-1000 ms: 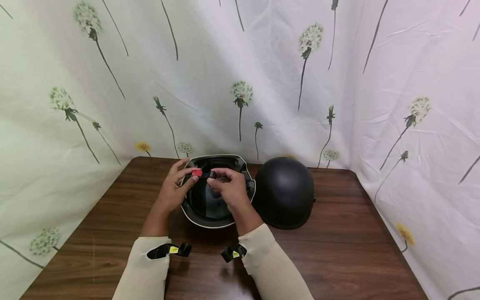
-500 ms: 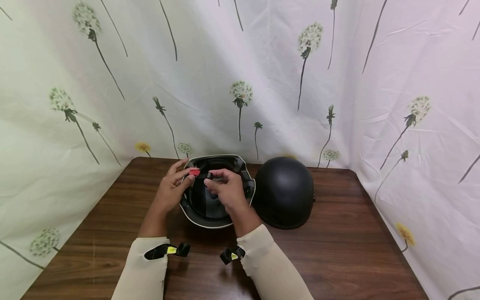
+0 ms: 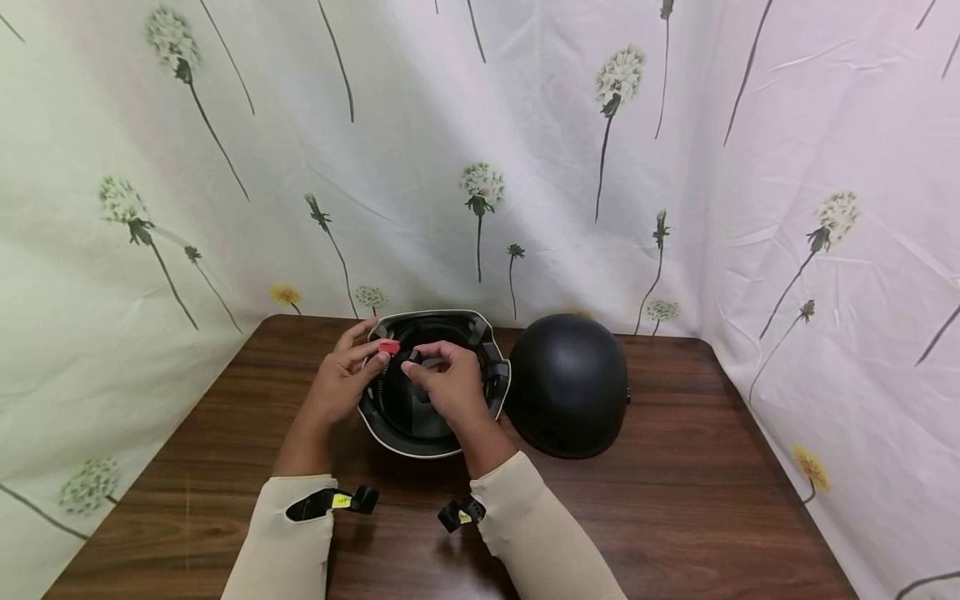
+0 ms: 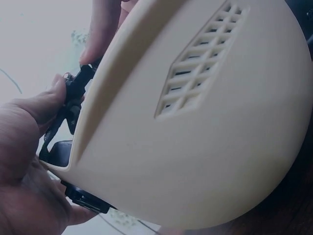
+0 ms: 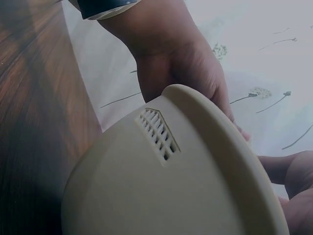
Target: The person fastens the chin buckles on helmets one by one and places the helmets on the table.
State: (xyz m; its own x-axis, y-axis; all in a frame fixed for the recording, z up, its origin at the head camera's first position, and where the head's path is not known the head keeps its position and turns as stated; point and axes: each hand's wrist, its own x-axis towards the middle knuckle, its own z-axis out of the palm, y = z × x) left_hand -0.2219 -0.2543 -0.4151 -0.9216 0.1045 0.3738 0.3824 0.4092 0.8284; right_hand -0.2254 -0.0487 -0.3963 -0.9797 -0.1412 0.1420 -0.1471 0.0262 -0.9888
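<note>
A cream helmet (image 3: 431, 421) lies upside down on the table, its black lining facing up. Over its opening, my left hand (image 3: 339, 382) pinches the red part of a chin strap buckle (image 3: 389, 346) between thumb and finger. Just to the right, the thumb and forefinger of my right hand (image 3: 453, 385) hold a small black piece of the strap (image 3: 414, 356). In the left wrist view, the helmet's outer shell (image 4: 210, 142) with its vent grille (image 4: 200, 61) hides part of both hands. The right wrist view shows the shell (image 5: 146, 191) hiding the right fingertips' hold.
A black helmet (image 3: 567, 383) stands dome up, right beside the cream one. Both are near the back of the dark wooden table (image 3: 705, 467). A white flowered cloth (image 3: 420, 167) hangs behind and at the sides.
My right hand has shifted slightly left with the black strap piece, nearer the red buckle part. The left hand has drifted a little left, still pinching the red part. Both helmets stay in place.
</note>
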